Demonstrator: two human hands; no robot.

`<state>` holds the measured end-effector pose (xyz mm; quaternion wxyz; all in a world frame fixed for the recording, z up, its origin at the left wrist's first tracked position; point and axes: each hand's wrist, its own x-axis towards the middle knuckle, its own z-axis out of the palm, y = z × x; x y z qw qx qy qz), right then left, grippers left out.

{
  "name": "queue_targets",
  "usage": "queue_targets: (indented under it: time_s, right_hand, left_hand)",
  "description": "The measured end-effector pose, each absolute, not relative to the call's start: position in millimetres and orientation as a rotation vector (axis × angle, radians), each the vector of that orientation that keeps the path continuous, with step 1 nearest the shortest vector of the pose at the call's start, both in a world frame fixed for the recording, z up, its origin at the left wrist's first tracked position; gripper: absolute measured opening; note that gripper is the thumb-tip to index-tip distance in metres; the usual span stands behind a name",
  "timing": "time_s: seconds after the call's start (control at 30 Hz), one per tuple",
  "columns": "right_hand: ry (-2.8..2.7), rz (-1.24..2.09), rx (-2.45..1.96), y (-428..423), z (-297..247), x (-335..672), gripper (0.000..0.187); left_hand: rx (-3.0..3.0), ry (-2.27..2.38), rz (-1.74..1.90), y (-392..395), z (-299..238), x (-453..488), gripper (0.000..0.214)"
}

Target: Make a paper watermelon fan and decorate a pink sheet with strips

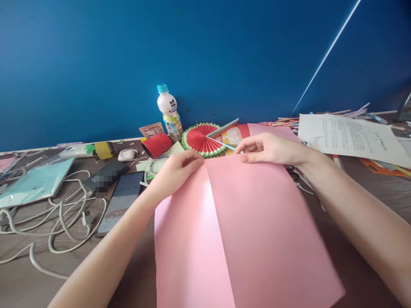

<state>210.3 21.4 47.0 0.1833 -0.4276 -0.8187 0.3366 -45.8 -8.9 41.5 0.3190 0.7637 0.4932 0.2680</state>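
Observation:
A large pink paper sheet (257, 231) lies on the brown table, with a lengthwise crease running down its left part. My left hand (175, 171) pinches the sheet's far edge near the crease, fingers closed on the paper. Further right on the same far edge, my right hand (269, 149) has its fingers pressed together on the paper. Just behind the sheet lies a folded watermelon paper fan (201, 139), red with a green rim.
A white drink bottle (169, 112) stands by the blue wall, a red roll (157, 145) beside it. Left of the sheet lie a phone (121, 201), white cables (64, 218) and a light blue pouch (34, 184). Printed papers (349, 137) and coloured strips cover the right.

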Motion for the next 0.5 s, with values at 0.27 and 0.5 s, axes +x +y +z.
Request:
queue_targets:
  time_s: [0.27, 0.5]
  right_hand:
    - [-2.497, 0.493, -1.541, 36.5, 5.0, 201.7, 0.023]
    - [-2.463, 0.009, -1.133, 15.1, -19.5, 171.6, 0.029]
  left_hand:
    - [2.61, 1.552, 0.472, -4.6, -21.4, -32.8, 0.027]
    - [2.72, 1.5, 0.371, -8.8, -39.1, -30.0, 0.026]
